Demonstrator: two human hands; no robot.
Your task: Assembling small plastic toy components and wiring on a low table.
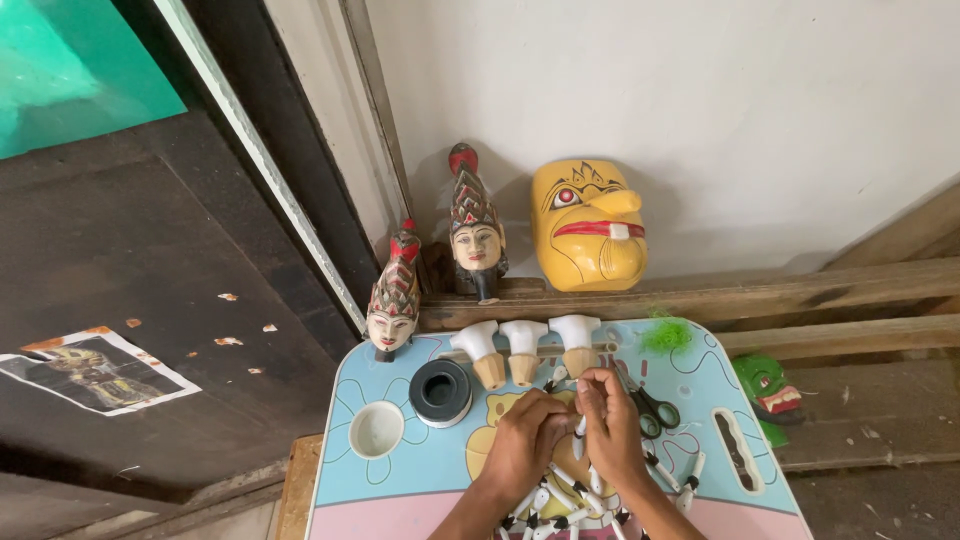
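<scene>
A yellow carved mask with a red mouth leans on the white wall. Beside it stands a puppet head with a painted crown, and another puppet head stands lower left. A green mask lies on the planks at right. Green fluff, a black tape roll and a white cup sit on the small table.

Both forearms are brought in from the lower edge and angled toward each other. The left hand is curled, knuckles up, pressed against the right hand. The right fingers are bent downward, apparently pinched together, though the fingertips are hidden.
</scene>
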